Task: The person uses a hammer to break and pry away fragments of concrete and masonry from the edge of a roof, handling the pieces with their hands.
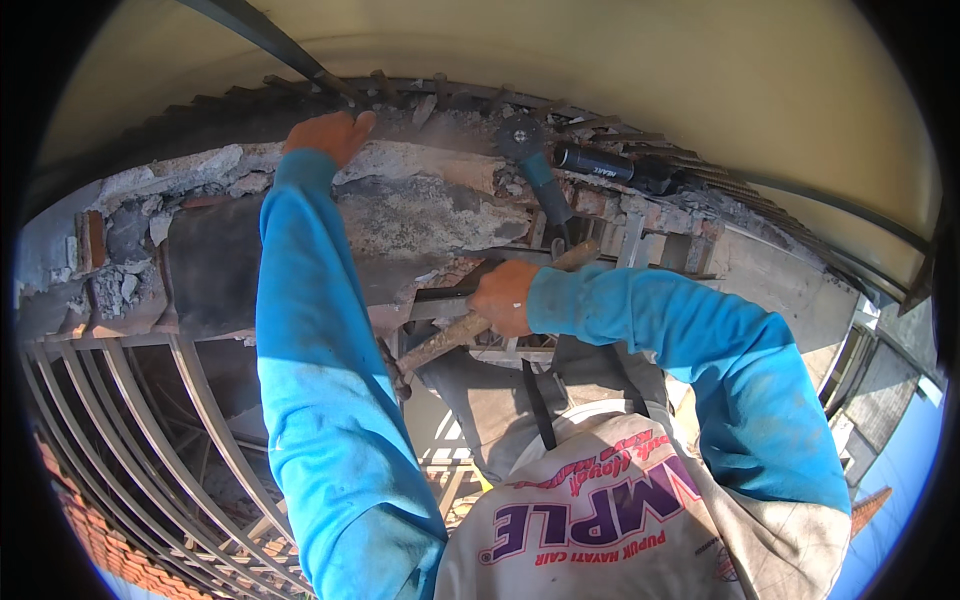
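Observation:
My right hand [505, 297] is wrapped round the wooden handle of a hammer [445, 340], which slants in front of my body. The dark head hangs at the handle's lower left end, partly hidden by my left sleeve. Farther out, my left hand [330, 137] is closed at the top of a broken masonry wall [430, 215]; what its fingers hold, if anything, is hidden. Rough grey mortar and rubble surround that hand. An angle grinder [542, 185] with a teal body lies on the wall to the right, beside a black cylindrical bottle [595, 162].
A dark metal bar [265, 40] slopes down near my left hand, against a large beige sheet [620, 60]. Slatted bars [200, 400] lie below left, above roof tiles [110, 530]. Exposed bricks [90, 240] and loose debris line the wall.

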`<state>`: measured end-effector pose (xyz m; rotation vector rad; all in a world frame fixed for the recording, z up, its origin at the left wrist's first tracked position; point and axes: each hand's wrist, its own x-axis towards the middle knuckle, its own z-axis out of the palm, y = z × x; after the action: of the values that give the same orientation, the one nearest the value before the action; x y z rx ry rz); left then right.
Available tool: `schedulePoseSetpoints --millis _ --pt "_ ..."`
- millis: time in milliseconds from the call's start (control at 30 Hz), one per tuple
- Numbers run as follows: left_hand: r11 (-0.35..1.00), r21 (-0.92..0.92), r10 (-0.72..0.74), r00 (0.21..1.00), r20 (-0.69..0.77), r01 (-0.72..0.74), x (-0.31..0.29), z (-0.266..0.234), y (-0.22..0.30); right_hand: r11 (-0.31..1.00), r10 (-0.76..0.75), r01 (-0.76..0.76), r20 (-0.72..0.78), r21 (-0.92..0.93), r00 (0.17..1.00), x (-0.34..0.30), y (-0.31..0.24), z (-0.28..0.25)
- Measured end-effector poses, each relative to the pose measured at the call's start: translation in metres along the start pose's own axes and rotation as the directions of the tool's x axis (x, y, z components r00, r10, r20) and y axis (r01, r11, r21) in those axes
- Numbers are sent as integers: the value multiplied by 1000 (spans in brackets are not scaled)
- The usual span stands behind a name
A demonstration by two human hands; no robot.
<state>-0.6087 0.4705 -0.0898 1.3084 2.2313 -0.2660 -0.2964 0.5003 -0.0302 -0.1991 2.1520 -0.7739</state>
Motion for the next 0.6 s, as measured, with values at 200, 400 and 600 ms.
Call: schedulePoseSetpoints --millis 200,400,600 --pt "999 -3 -40 997 60 41 -2 -13 10 857 -356 360 80 -369 931 10 -60 5" --pt "999 13 -52 998 17 52 1 -20 9 892 358 -384 -146 -238 922 15 93 -112" --pt "998 -2 -58 995 83 58 -7 -14 9 985 -115 111 -21 -129 993 4 -12 -19"
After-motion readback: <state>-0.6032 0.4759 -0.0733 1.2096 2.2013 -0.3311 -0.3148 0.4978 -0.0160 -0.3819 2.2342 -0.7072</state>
